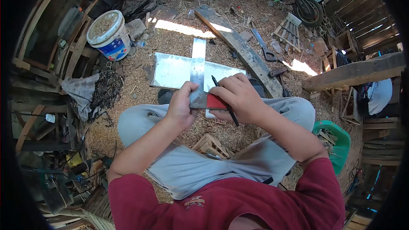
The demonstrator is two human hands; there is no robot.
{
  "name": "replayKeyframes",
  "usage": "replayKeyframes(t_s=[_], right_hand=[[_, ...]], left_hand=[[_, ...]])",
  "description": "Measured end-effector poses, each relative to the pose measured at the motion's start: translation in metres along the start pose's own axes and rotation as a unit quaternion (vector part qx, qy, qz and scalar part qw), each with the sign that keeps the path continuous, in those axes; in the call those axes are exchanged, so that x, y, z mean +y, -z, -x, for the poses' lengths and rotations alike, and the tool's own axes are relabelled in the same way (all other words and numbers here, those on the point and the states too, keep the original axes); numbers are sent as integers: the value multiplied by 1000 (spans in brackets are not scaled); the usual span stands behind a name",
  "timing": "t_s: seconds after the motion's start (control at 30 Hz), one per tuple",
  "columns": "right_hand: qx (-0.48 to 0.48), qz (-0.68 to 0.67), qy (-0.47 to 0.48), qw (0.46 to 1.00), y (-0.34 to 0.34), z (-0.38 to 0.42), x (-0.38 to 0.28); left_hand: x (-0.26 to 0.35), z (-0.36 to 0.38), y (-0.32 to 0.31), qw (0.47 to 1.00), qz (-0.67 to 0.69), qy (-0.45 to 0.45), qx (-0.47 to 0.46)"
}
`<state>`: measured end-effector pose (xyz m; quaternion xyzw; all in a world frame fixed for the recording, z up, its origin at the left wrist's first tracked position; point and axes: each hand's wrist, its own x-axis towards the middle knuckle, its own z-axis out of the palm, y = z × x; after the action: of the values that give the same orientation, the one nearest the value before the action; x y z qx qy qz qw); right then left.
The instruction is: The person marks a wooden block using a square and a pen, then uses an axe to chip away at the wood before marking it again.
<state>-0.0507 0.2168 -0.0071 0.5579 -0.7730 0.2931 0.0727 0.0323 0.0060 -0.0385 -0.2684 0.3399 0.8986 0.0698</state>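
A shiny metal sheet [172,70] lies on the sawdust-covered ground in front of my knees. Across it rests a try square with a steel blade [198,61] and a red stock [215,101]. My left hand [182,104] presses on the square where the blade meets the stock. My right hand [238,96] holds a dark pencil [225,100] like a pen, its tip against the sheet beside the blade's right edge.
A long weathered plank [238,47] lies diagonally behind the sheet. A white bucket [108,34] stands at the back left. Shears [265,49] lie beside the plank, small wooden crates [289,30] further back, a green plastic chair [338,140] at my right.
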Motion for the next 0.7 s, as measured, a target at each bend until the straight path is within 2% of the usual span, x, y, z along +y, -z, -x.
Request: replayKeyframes(t_s=[0.2,0.3,0.4,0.57,0.7], right_hand=[[4,-16,-13,1000,1,2,0],[5,-5,-16,1000,10,0,3],[54,-28,-34,998,23,0,13],[166,-48,-134,976,41,10,37],[245,-187,-261,915,50,14,42]], left_hand=[[3,-2,-4,1000,-16,-15,-3],[7,-5,-8,998,19,-26,-52],[14,-4,-14,995,57,-54,-68],[29,4,-17,988,50,-103,-99],[34,4,-7,981,70,-140,-117]])
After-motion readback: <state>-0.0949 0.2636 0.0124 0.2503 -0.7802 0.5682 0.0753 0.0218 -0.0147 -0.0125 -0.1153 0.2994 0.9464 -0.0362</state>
